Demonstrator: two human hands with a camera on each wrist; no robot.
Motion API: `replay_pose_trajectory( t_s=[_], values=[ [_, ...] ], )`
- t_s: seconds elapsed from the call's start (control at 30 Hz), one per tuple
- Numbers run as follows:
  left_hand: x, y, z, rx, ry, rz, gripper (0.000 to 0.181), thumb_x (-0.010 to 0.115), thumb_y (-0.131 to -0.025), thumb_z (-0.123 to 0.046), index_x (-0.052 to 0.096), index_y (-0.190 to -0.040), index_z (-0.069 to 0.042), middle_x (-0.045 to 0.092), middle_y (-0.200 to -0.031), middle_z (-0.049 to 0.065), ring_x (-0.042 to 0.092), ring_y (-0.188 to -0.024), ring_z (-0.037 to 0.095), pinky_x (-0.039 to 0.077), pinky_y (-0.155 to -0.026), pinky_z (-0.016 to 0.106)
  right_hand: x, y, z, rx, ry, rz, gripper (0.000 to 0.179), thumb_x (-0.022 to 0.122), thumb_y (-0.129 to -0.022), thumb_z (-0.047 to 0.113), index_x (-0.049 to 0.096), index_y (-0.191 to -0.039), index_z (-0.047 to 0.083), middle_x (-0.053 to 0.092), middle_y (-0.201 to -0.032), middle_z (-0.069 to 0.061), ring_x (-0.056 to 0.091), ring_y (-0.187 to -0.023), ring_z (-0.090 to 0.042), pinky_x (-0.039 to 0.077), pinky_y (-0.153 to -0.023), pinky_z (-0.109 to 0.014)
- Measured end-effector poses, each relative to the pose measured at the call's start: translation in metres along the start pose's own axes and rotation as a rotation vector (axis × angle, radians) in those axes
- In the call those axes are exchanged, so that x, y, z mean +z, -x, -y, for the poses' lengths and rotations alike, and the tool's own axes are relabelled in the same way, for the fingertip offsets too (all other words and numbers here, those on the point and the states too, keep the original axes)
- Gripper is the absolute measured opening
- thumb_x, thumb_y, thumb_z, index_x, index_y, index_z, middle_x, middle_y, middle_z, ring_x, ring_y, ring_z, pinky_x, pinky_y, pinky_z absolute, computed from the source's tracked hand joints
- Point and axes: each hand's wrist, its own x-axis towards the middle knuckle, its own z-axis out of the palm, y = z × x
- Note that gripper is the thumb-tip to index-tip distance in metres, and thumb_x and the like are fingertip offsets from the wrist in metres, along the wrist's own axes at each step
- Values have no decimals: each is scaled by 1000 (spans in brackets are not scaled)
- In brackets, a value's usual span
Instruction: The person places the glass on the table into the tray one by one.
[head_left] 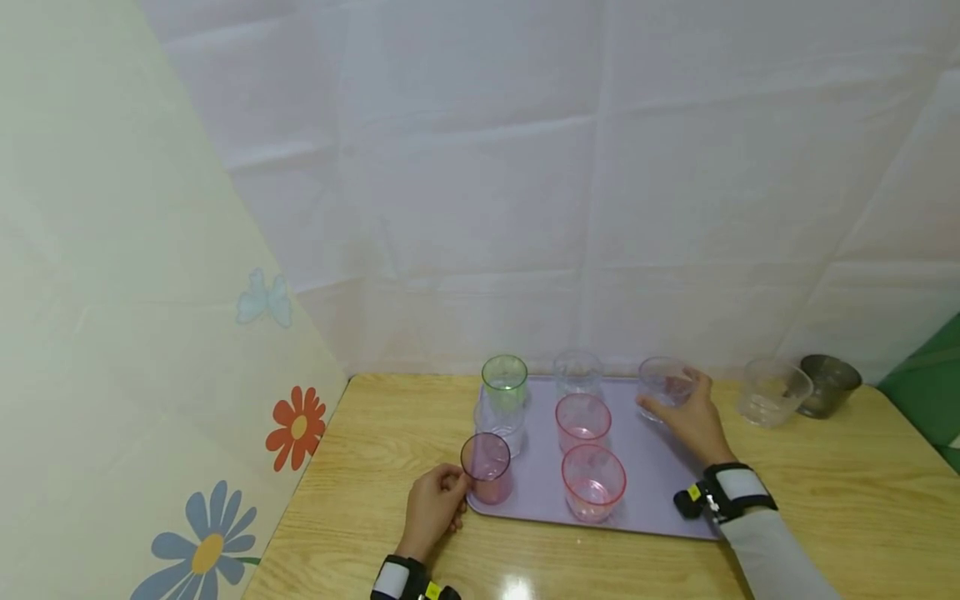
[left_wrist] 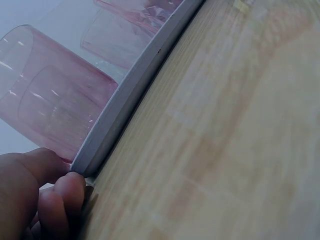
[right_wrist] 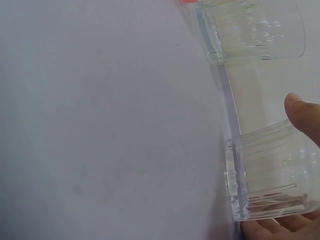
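My left hand [head_left: 433,508] pinches the front left corner of a lilac tray [head_left: 536,510], thumb above and curled fingers below in the left wrist view. Just beside that thumb stands a purple-pink glass [left_wrist: 60,90]. My right hand [head_left: 692,417] holds a clear glass [right_wrist: 270,172] at the tray's back edge, with the thumb on one side and the fingers on the other. Two pink glasses [head_left: 583,425] [head_left: 592,487] stand mid-tray, one in front of the other. Behind them is another clear glass [right_wrist: 260,30]. A green-rimmed glass [head_left: 504,383] and a clear glass [head_left: 501,433] line the left side.
Off the tray, at the right on the wooden table [head_left: 810,492], a clear glass [head_left: 768,400] and a dark grey glass [head_left: 828,387] stand side by side. A white sheet [head_left: 480,208] hangs behind the table. The flowered wall covering [head_left: 150,333] borders its left side.
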Motion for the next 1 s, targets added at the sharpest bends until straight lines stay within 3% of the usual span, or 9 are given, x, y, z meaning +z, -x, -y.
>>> replay_pose_trajectory(
  t_s=[0.27,0.43,0.63,1.0],
  values=[
    [1,-1,1,-1,2,6,11,67,-89,-21,67,-94,-12,60,-57,0,52,-34,13,48,-30,31,-7,2,1,-20,8,13,119,77,-76,51,-2,-151,4,34,-134,-46,34,-122,-59,30,-101,-70],
    [0,-1,2,-3,9,12,12,67,-89,-23,67,-94,-12,60,-57,0,53,-34,13,49,-31,31,-13,7,5,-86,-27,2,116,79,-76,42,-1,-150,4,37,-138,-38,38,-120,-55,36,-97,-67],
    [-2,-1,1,12,-5,11,13,67,-89,-24,67,-94,-11,60,-56,-1,53,-34,13,49,-31,31,-19,11,9,-137,-84,-19,115,83,-75,30,0,-149,2,36,-139,-38,38,-120,-56,35,-98,-67],
    [-1,1,-1,14,7,10,12,67,-89,-24,67,-93,-12,61,-56,0,53,-34,13,49,-31,32,-33,22,11,-135,-185,-19,111,82,-77,23,0,-150,1,27,-143,-38,33,-126,-56,31,-105,-65]
  ],
)
